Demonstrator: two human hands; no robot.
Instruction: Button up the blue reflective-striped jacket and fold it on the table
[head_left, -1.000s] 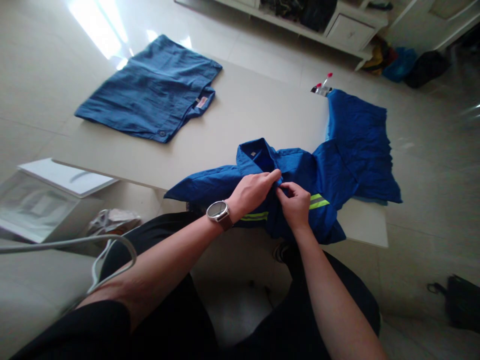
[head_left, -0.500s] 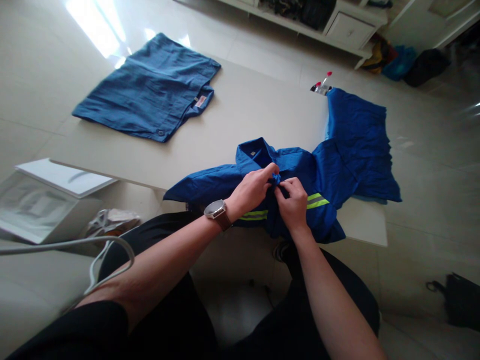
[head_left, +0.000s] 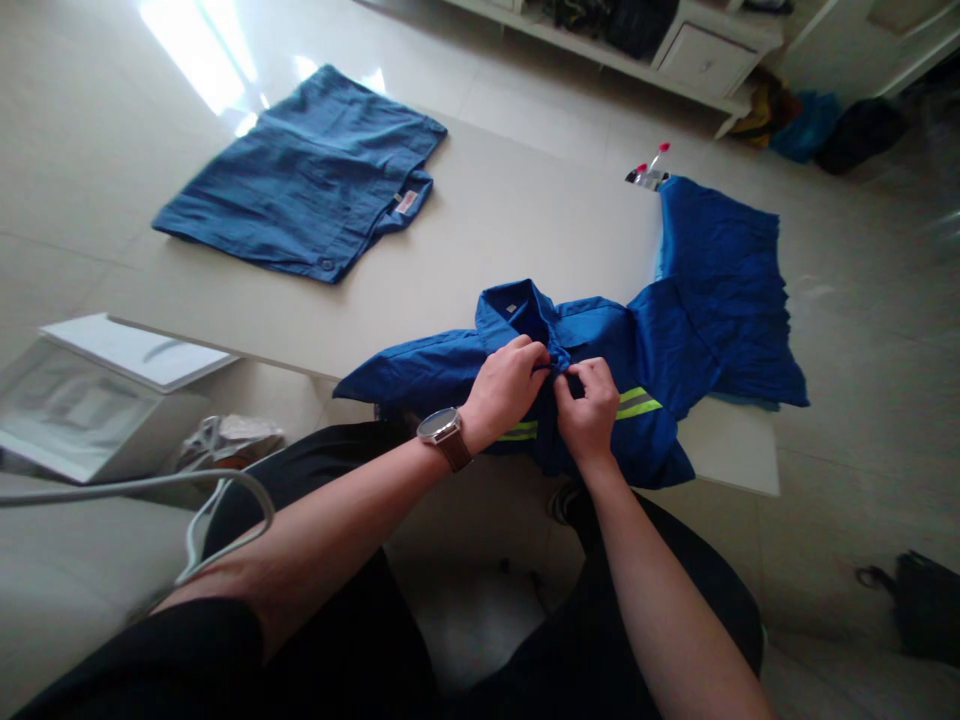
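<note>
Jacket of blue cloth (head_left: 589,328): sprawled on flat white desk (head_left: 525,220)
Left hand (head_left: 508,390): got my fingers clamped on its front
Right hand (head_left: 589,408): fingers pinching it right alongside

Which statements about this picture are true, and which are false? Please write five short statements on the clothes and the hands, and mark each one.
1. The left hand and the right hand are both on the blue jacket. True.
2. The watch is worn on the right arm. False: the watch is on the left arm.
3. A label shows on the folded garment. True.
4. The folded garment is in the left hand. False: it lies on the table, apart from both hands.
5. The jacket's stripes are red. False: the stripes are yellow-green with grey.
</note>
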